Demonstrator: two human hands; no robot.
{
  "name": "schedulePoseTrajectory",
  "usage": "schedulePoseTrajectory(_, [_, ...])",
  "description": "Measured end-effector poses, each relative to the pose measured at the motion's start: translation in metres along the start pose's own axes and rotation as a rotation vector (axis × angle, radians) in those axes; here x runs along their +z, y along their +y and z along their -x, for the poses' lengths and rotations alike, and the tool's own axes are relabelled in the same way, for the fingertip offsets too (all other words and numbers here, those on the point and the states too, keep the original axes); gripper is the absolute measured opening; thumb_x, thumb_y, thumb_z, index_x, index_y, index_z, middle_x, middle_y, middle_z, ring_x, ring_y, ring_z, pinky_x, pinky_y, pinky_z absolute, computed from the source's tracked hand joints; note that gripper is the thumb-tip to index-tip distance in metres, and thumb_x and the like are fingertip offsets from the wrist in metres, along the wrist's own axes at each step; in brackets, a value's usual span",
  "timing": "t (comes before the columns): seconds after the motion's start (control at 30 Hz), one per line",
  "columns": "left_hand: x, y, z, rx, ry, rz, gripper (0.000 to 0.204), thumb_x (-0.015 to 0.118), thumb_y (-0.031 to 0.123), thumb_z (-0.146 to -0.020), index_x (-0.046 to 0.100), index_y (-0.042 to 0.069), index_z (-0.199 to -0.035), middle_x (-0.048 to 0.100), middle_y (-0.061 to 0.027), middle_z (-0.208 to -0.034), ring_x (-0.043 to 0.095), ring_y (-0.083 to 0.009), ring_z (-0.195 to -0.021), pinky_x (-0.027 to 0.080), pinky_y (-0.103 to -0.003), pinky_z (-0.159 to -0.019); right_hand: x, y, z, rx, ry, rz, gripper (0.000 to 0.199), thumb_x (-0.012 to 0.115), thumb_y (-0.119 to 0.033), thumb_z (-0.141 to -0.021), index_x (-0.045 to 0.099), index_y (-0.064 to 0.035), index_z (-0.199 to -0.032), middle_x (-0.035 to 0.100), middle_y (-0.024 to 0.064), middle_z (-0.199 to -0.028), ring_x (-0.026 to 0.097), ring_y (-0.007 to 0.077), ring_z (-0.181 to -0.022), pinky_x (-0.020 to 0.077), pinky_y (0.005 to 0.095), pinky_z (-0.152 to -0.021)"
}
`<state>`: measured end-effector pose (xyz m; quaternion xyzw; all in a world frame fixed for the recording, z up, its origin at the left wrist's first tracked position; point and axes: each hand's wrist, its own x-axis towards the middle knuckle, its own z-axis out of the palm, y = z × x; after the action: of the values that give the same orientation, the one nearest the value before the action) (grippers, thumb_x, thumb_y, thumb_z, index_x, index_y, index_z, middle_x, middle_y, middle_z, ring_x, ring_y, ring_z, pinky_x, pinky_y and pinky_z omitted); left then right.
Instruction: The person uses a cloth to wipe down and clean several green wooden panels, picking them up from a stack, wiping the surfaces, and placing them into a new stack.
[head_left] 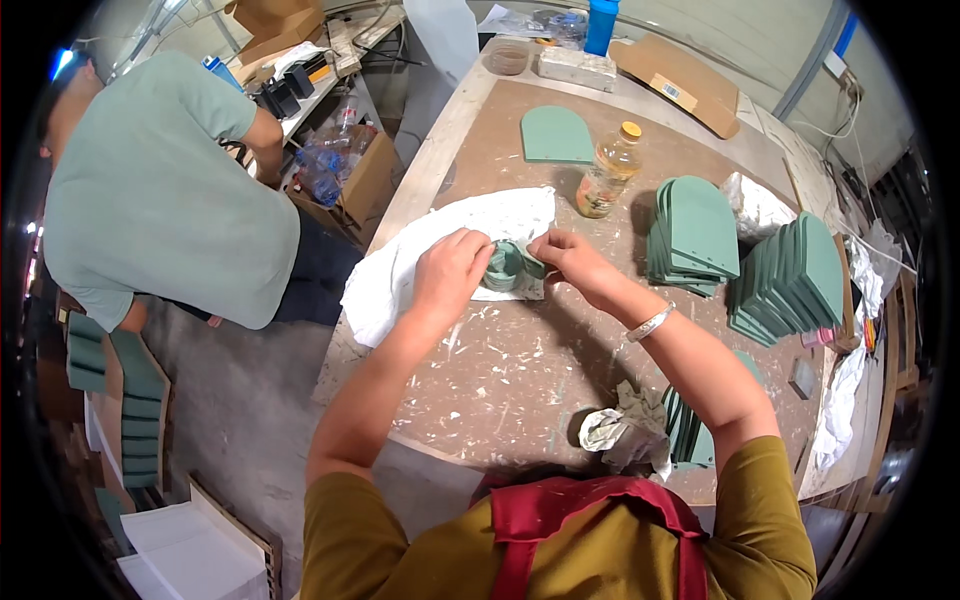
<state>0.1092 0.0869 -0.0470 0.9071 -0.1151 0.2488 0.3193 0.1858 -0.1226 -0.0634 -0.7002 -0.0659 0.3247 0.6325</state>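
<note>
Paint-flecked brown desk (520, 370): our left hand (450, 272) and right hand (572, 258) pinch a green rubbery ring (505, 265) on white cloth (400, 270); smooth arched green panels (700, 230) stacked at three o'clock.

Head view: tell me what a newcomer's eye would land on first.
At the centre, the left hand and right hand pinch a small round green piece over a white cloth on the paint-flecked table. To the right stand stacks of arched green panels, with a bottle of amber liquid beside them. At far left, another person in a pale green shirt bends over their own work.
</note>
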Motion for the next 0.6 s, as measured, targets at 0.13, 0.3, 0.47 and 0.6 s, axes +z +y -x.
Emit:
schedulePoseTrajectory(0.13, [0.001,0.011,-0.004,0.028,0.0,-0.001,0.007,0.068,0.009,-0.09,0.065,0.003,-0.092,0.065,-0.0097,-0.085,0.064,-0.0288,-0.075,0.05,-0.038,-0.066,0.007,0.0,-0.002,-0.107,0.045,0.142,0.024,0.061,-0.026,-0.099,0.065,-0.0028,-0.104,0.065,0.0056,-0.094,0.06,0.0132,-0.078,0.0506,0.0287,-0.071])
schedulePoseTrajectory(0.3, [0.005,-0.006,-0.003,-0.03,0.025,0.007,0.007,0.068,0.009,-0.09,0.065,0.003,-0.092,0.065,-0.0095,-0.085,0.064,-0.0269,-0.074,0.05,-0.037,-0.066,-0.008,0.001,0.007,0.136,-0.087,-0.304,0.022,0.055,-0.022,-0.101,0.063,-0.0026,-0.109,0.064,0.004,-0.093,0.058,0.0125,-0.077,0.0511,0.0273,-0.071])
schedulePoseTrajectory(0.47, [0.01,-0.019,0.001,-0.101,0.002,0.001,0.008,0.068,0.01,-0.09,0.065,0.003,-0.093,0.065,-0.0101,-0.085,0.064,-0.0267,-0.073,0.05,-0.037,-0.067,-0.002,0.004,0.005,0.027,-0.055,-0.289,0.022,0.057,-0.022,-0.101,0.062,-0.0027,-0.11,0.065,0.0035,-0.094,0.061,0.0138,-0.081,0.0517,0.029,-0.075])
schedulePoseTrajectory(0.6, [0.017,-0.028,-0.005,-0.184,-0.032,0.001,0.011,0.067,0.013,-0.091,0.065,0.002,-0.094,0.065,-0.0116,-0.085,0.064,-0.0266,-0.074,0.05,-0.037,-0.068,0.015,0.002,0.011,-0.575,0.161,0.649,0.017,0.061,-0.018,-0.094,0.062,-0.0059,-0.107,0.063,0.0137,-0.098,0.062,0.0292,-0.086,0.0521,0.0416,-0.079])
